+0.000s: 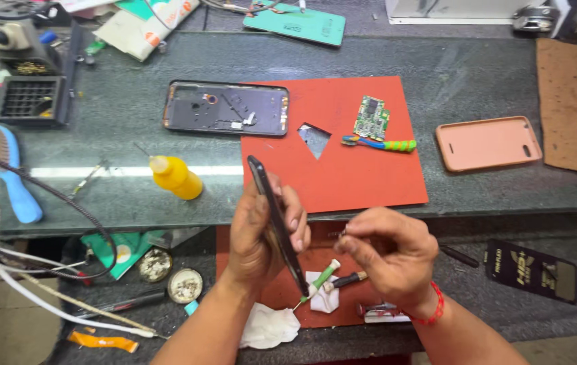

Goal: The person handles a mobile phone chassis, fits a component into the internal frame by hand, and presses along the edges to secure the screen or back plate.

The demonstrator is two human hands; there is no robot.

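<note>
Fingers (pixel 288 216) of the left hand (pixel 258 236) clamp a phone panel (pixel 278 223) edge-on below the red mat (pixel 363 169); right hand (pixel 390 253) pinches a small tool (pixel 340 234); stripped phone frame (pixel 226 108) and circuit board (pixel 371 117) lie on the mat, unassembled.

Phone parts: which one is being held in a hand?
The thin dark phone panel, held edge-on in the left hand. The open phone frame and peach case lie on the counter.

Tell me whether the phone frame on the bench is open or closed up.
Open: the phone frame lies flat with its inner cavity facing up, no cover on it, and the green circuit board sits apart on the red mat.
</note>
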